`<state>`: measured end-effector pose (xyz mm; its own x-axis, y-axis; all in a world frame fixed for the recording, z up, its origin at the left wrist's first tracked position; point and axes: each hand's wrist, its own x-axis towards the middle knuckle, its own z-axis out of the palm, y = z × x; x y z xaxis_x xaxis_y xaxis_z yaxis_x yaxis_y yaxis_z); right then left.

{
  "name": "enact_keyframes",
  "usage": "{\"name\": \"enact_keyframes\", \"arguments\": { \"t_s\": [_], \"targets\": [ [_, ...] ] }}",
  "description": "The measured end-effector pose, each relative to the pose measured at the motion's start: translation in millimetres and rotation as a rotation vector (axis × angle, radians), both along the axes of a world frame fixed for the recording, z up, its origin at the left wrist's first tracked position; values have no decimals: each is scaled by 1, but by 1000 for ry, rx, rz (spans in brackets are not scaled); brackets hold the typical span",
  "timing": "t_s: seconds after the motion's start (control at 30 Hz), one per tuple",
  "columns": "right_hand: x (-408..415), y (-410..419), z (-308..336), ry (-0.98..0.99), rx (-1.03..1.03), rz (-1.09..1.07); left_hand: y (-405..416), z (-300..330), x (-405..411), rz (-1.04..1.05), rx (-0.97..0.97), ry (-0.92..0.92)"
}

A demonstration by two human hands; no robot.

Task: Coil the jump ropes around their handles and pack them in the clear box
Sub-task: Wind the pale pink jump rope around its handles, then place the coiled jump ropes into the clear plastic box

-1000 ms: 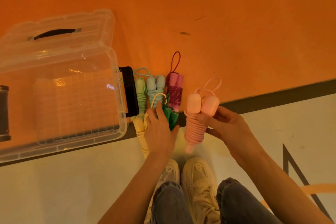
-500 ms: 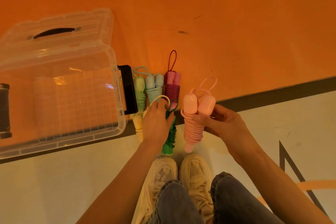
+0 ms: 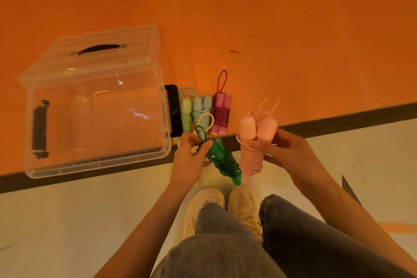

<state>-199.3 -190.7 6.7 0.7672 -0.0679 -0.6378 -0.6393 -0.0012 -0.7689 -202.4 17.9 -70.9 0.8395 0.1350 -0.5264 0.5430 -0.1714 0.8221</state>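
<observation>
Left hand (image 3: pixel 190 160) pinches the dark green jump rope (image 3: pixel 222 160) at its upper end, thumb and fingers curled round the handles, with the coiled bundle angled down toward the shoes (image 3: pixel 223 205). A yellow rope (image 3: pixel 206 119) lies partly hidden beneath this hand; only its loop shows clearly.

Farthest left on the orange floor (image 3: pixel 293 29) stands the clear box (image 3: pixel 97 124), its lid (image 3: pixel 94 52) tipped back with a black handle showing, black latches at both ends, and nothing visible inside. Its near edge sits over the dark stripe (image 3: pixel 338 123) that divides the orange floor from the pale floor (image 3: pixel 67 221).

Just beside the box's right latch, three coiled ropes lie side by side on the orange floor near the stripe: a light green rope (image 3: pixel 186 115), then a pale blue rope (image 3: pixel 200 108) touching it, then a magenta rope (image 3: pixel 221 114) with its loop pointing away from the person.

Right hand (image 3: pixel 291 149) grasps the pink jump rope (image 3: pixel 252 142), fingers wrapped about the handles and coils, holding it upright above the stripe, just beside the green bundle. Jeans (image 3: pixel 248 244) fill the bottom edge.
</observation>
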Motion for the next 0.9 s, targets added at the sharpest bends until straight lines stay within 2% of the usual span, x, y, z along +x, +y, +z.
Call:
{"name": "enact_keyframes", "arguments": {
  "t_s": [0.17, 0.43, 0.9],
  "targets": [
    [2, 2, 23, -29, -25, 70, 13, 33, 1, 37, -96, -38],
    [6, 11, 46, -59, -72, 167, 44, 68, 3, 178, -131, -85],
    [47, 49, 43, -52, -67, 305, 124, 55, 17, 306, -135, -17]
  ]
}}
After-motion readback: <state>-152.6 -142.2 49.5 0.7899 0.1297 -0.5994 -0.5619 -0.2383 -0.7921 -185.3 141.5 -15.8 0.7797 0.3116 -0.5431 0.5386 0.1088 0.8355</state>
